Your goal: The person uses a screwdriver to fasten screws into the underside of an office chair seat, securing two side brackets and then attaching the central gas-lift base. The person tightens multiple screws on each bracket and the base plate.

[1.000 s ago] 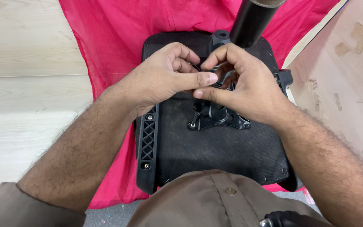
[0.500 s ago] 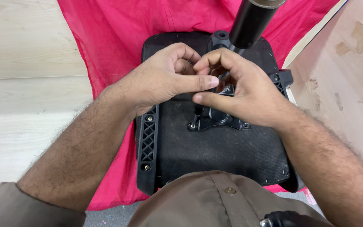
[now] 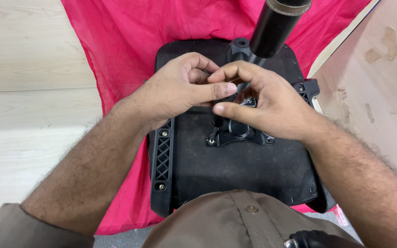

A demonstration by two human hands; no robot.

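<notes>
My left hand (image 3: 180, 89) and right hand (image 3: 263, 103) meet, fingers curled, pinching something small and hidden above the tilt mechanism plate (image 3: 237, 131) at the upturned chair seat's (image 3: 235, 170) centre. Plate screws appear seated; gas cylinder (image 3: 276, 25) fitted. Fastening unfinished, I judge.

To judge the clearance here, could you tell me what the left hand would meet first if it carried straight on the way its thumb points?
The left hand points rightward, so it would probably meet the right hand first; their fingertips already look touching above the black metal plate.
</notes>
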